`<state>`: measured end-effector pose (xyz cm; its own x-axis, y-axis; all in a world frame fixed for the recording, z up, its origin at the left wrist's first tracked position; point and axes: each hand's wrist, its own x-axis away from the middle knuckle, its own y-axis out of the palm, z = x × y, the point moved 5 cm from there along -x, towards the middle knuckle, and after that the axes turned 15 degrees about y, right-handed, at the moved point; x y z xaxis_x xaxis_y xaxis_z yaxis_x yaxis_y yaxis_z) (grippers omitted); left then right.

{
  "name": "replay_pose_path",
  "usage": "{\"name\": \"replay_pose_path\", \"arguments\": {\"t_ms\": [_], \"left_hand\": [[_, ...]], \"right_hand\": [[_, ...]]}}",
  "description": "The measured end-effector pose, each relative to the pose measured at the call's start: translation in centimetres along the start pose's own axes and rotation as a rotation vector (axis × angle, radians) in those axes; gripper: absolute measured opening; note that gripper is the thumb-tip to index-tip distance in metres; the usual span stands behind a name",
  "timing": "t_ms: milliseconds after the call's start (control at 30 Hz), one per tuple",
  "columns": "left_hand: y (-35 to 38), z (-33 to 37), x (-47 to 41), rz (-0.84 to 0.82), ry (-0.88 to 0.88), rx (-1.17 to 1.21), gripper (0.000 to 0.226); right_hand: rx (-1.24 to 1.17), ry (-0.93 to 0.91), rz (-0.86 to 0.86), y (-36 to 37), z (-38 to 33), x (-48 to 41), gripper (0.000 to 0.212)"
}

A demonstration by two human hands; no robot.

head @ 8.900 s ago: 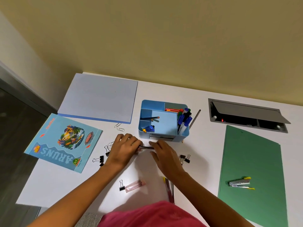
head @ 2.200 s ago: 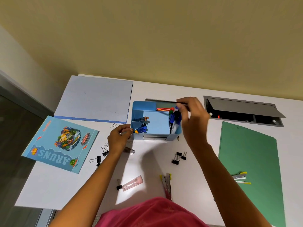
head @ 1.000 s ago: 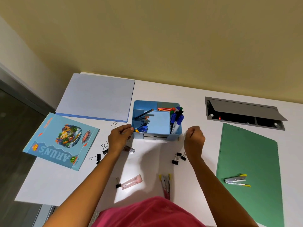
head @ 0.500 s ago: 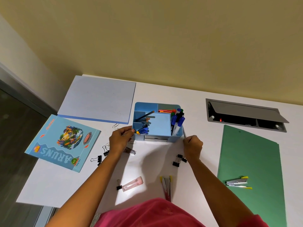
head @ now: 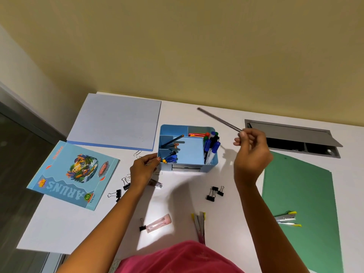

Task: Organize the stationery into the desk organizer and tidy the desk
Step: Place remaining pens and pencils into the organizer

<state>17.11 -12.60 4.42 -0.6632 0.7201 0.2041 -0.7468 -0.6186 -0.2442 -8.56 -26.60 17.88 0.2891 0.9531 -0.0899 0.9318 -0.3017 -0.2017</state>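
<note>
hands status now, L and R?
Left hand: closed, fingers curled on the blue organizer at its left front corner.
Right hand: closed, pinching a thin dark pencil, raised off the desk.

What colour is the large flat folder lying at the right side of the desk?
Green. The flat card folder shows best in the head view, the only one.

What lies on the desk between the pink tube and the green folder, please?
In the head view, a small bundle of yellow-tipped pens lies between the pink tube and the green folder.
</note>
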Motion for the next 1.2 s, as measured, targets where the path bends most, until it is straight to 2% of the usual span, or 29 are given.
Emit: {"name": "replay_pose_path", "arguments": {"t_ms": [100,200,267,433,600,700,800,900,1200], "left_hand": [[0.1,0.1,0.1,-0.006,-0.003,0.008,0.026],[0.1,0.2,0.1,-0.007,0.003,0.005,0.026],[0.1,0.2,0.1,-0.006,0.002,0.003,0.027],[0.1,0.1,0.0,-0.005,-0.002,-0.002,0.026],[0.2,0.1,0.1,-0.004,-0.003,0.005,0.030],[0.2,0.1,0.0,-0.003,-0.003,0.005,0.030],[0.2,0.0,0.0,-0.001,0.002,0.009,0.029],[0.2,0.0,0.1,0.003,0.010,-0.005,0.030],[0.1,-0.1,0.1,-0.001,0.006,0.006,0.027]], "right_hand": [[0.086,-0.147,-0.168,2.3,-2.0,1.3,0.012],[0.267,-0.412,-0.322,4.8,-3.1,2.9,0.013],[0.336,-0.520,-0.429,6.3,-3.1,3.7,0.015],[0.617,-0.503,-0.621,10.2,-2.4,4.8,0.013],[0.678,-0.526,-0.750,13.1,-1.5,6.3,0.005],[0.746,-0.317,-0.813,14.5,-0.2,6.7,0.031],[0.841,-0.217,-0.855,15.5,1.2,7.1,0.041],[0.966,-0.239,-0.888,16.3,2.4,7.6,0.036],[1.028,-0.328,-0.877,18.7,1.9,6.8,0.023]]}}
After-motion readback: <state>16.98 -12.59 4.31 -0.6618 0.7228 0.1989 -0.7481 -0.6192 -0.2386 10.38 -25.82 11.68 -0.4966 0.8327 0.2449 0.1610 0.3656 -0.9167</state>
